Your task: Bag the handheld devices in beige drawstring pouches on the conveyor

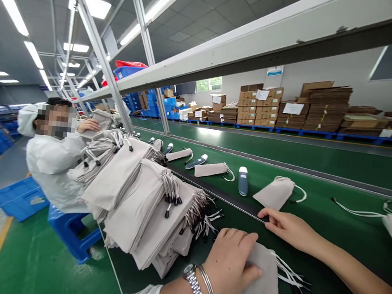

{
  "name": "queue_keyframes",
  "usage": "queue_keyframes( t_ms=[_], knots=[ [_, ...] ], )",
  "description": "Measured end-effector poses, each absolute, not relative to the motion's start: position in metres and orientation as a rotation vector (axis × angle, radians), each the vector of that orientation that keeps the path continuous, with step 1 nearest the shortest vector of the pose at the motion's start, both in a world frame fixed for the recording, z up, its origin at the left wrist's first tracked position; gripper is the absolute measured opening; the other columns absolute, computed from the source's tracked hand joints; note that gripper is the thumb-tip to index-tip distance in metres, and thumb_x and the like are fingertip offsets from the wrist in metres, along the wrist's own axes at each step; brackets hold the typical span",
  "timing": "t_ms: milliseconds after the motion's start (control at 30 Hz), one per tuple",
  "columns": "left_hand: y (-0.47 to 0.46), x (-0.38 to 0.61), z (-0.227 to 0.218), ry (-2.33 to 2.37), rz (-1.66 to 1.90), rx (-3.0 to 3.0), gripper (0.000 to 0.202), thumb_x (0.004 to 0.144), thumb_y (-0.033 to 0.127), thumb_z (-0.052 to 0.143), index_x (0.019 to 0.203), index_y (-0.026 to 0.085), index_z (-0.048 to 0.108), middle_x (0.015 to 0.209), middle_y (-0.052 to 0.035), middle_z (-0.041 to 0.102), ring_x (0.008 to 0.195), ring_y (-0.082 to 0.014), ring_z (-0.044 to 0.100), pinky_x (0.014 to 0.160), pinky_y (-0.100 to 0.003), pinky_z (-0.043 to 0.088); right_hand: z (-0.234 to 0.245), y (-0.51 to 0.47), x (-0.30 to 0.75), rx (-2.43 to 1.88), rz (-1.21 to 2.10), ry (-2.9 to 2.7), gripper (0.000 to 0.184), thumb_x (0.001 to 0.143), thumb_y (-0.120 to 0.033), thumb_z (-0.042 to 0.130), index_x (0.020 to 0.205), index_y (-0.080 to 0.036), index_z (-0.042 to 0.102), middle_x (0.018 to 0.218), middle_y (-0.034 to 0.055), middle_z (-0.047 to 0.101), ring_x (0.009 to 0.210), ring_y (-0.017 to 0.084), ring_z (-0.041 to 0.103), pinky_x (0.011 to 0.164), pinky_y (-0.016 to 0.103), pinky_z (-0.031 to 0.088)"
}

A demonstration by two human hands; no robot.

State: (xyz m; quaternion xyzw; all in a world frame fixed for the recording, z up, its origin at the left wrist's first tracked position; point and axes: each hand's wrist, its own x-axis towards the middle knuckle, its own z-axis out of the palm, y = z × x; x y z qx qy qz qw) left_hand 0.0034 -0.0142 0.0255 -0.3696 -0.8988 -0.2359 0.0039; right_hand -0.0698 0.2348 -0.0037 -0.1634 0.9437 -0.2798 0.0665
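1. Left hand (229,263): palm down on a flat grey pouch (260,287), fingers together, thumb spread; can't tell if it grips.
2. Pouch lies at the near edge of view, partly under left hand, its white cords (289,274) pointing right.
3. Right hand (288,227): thumb and forefinger nearly together at the belt's metal edge strip (225,199); can't tell if anything's pinched.
4. Second pouch (276,192) on the belt (334,222), just beyond right fingertips; blue device (243,181) left of it.
5. Pouch stacks (135,206) crowd left hand's left side.
6. Open room: bare belt right of second pouch, above right forearm.
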Motion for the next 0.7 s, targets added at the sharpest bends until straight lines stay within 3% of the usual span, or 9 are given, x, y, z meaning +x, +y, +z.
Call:
queue_keyframes(
  t_ms=[167,300,367,500,600,700],
  knots=[
    [-0.015,-0.005,0.02,-2.755,-0.781,-1.034,0.02,0.09,0.025,0.062,0.11,0.023,0.061,0.106,-0.0029,0.063,0.1,-0.0211,0.057,0.098,-0.041,0.041,-0.005,0.237,-0.07,-0.496,-0.9,2.831,0.03,0.091,-0.04,0.045,0.113,-0.026,0.061,0.073,-0.0003,0.06,0.066,0.018,0.059,0.06,0.028,0.037],
    [-0.015,-0.009,0.02,-2.667,-0.865,-0.957,0.019,0.082,0.011,0.067,0.097,0.021,0.061,0.101,-0.0023,0.06,0.098,-0.0211,0.053,0.092,-0.038,0.041,0.013,0.228,-0.081,-0.49,-1.079,2.871,0.033,0.093,-0.039,0.043,0.117,-0.023,0.058,0.085,0.0014,0.065,0.072,0.017,0.06,0.067,0.027,0.044],
    [-0.015,-0.012,0.022,-2.64,-0.878,-0.966,0.017,0.081,0.006,0.065,0.086,0.02,0.057,0.094,-0.0012,0.058,0.094,-0.0203,0.051,0.09,-0.037,0.04,0.023,0.22,-0.1,-0.274,-0.987,3.027,0.032,0.092,-0.036,0.045,0.119,-0.023,0.058,0.095,0.0027,0.067,0.076,0.017,0.062,0.071,0.028,0.045],
    [-0.015,-0.014,0.03,-2.577,-0.923,-1.108,0.018,0.085,0.004,0.056,0.079,0.019,0.049,0.082,0.0015,0.055,0.086,-0.0182,0.049,0.094,-0.039,0.035,0.034,0.208,-0.149,0.173,-0.907,3.143,0.049,0.085,-0.041,0.057,0.127,-0.017,0.05,0.121,0.0147,0.062,0.104,0.029,0.061,0.079,0.034,0.045],
    [-0.018,-0.012,0.036,-2.533,-1.073,-1.14,0.013,0.09,0.011,0.054,0.081,0.02,0.048,0.081,0.0013,0.054,0.081,-0.0174,0.048,0.082,-0.034,0.036,0.032,0.203,-0.177,0.383,-0.93,3.084,0.061,0.076,-0.044,0.067,0.126,-0.014,0.048,0.123,0.0203,0.06,0.105,0.034,0.062,0.079,0.037,0.046],
    [-0.019,-0.012,0.04,-2.461,-1.395,-1.063,0.014,0.091,0.019,0.056,0.079,0.02,0.05,0.076,0.0022,0.051,0.072,-0.0152,0.045,0.069,-0.028,0.035,0.026,0.206,-0.186,0.47,-1.039,2.998,0.055,0.068,-0.036,0.073,0.113,-0.014,0.053,0.113,0.0181,0.064,0.1,0.034,0.065,0.074,0.036,0.047]
  ],
)
